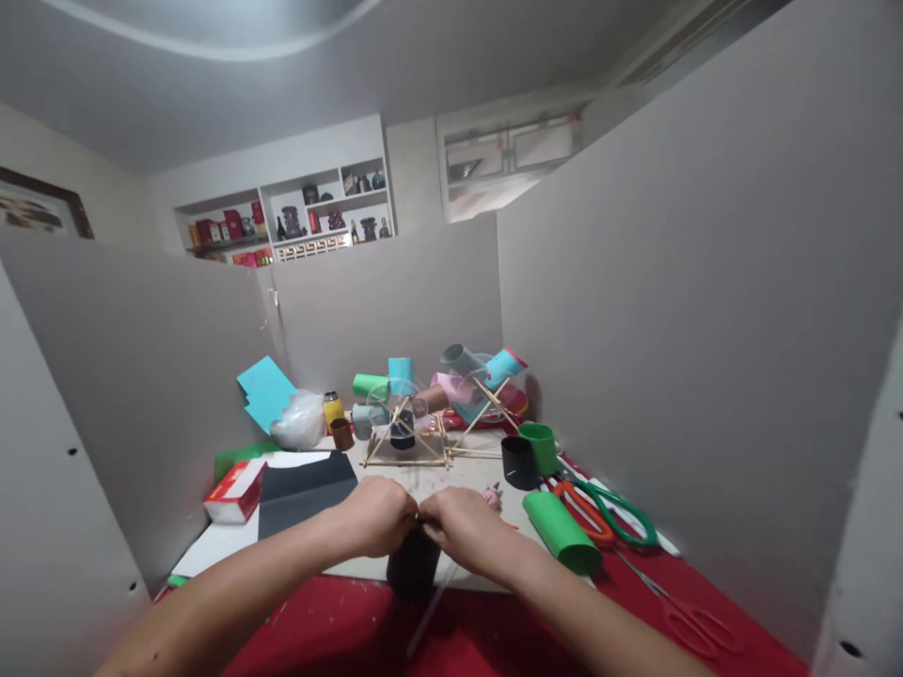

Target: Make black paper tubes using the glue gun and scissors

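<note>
My left hand [381, 515] and my right hand [462, 527] meet in front of me, fingers pinched on the upper edge of a black paper tube [413, 567]. The tube hangs below my fingers at the board's front edge; its top is partly hidden by my hands. A pale thin strip [428, 616] slants down beside it. Black folded paper [303, 494] lies near my left hand. Right of my right hand are a green paper tube [561, 533], lying on its side, and a black paper ring [520, 463], standing upright.
Two stick-framed wheels with coloured paper tubes, one a blue tube [401, 374], stand at the back. Orange-handled scissors [585, 512] and red-handled scissors [695, 625] lie at right. A red-white box [236, 491] and plastic bag [300, 421] sit left. Grey panels [388, 310] enclose the table.
</note>
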A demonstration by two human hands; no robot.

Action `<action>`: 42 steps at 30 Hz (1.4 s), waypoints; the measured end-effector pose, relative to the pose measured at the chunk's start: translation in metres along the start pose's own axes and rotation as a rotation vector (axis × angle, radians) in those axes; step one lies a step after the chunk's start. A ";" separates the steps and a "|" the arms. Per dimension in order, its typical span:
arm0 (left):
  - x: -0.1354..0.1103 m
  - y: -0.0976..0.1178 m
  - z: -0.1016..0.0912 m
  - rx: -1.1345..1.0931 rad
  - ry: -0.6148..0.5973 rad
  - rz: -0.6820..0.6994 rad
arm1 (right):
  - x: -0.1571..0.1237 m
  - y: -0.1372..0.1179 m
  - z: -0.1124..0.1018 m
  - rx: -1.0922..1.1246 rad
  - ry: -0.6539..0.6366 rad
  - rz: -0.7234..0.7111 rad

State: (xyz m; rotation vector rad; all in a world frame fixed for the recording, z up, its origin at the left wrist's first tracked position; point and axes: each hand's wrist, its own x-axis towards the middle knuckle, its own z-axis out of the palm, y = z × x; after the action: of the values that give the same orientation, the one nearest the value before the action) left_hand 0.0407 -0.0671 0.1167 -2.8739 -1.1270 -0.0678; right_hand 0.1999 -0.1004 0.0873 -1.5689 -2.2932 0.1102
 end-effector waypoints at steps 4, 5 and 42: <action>0.012 0.009 -0.004 -0.102 0.059 0.005 | -0.007 0.019 0.000 0.069 0.086 0.006; 0.016 0.009 -0.005 -0.151 0.083 0.006 | -0.008 0.025 -0.001 0.094 0.113 -0.002; 0.010 -0.075 0.123 -1.898 0.169 -0.382 | 0.081 0.055 0.049 0.970 -0.119 0.302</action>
State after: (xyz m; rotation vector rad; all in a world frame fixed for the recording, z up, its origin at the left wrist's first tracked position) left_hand 0.0000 0.0029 -0.0025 -3.2715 -2.2721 -2.5467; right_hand 0.2063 0.0013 0.0472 -1.3282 -1.5955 1.2055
